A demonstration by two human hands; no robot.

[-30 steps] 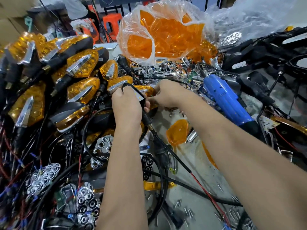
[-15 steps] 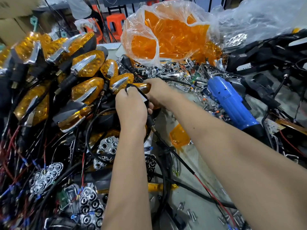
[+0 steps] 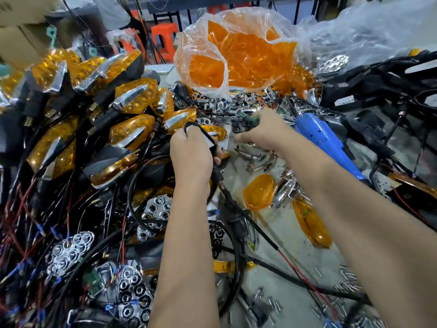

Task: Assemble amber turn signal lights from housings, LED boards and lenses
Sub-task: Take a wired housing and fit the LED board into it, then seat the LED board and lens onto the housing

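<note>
Housing (image 3: 201,138), black with trailing cable, gripped by left hand (image 3: 191,157); right hand (image 3: 264,132) blurred, grip unclear.

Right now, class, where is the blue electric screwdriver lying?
In the head view, the blue electric screwdriver lies right of centre on the bench, just beyond the right hand, below the bag of amber lenses.

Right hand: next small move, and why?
Probably bring the small green part pinched in the right hand back to the black housing that the left hand grips. The right hand sits over the chrome parts pile, apart from the housing.
</note>
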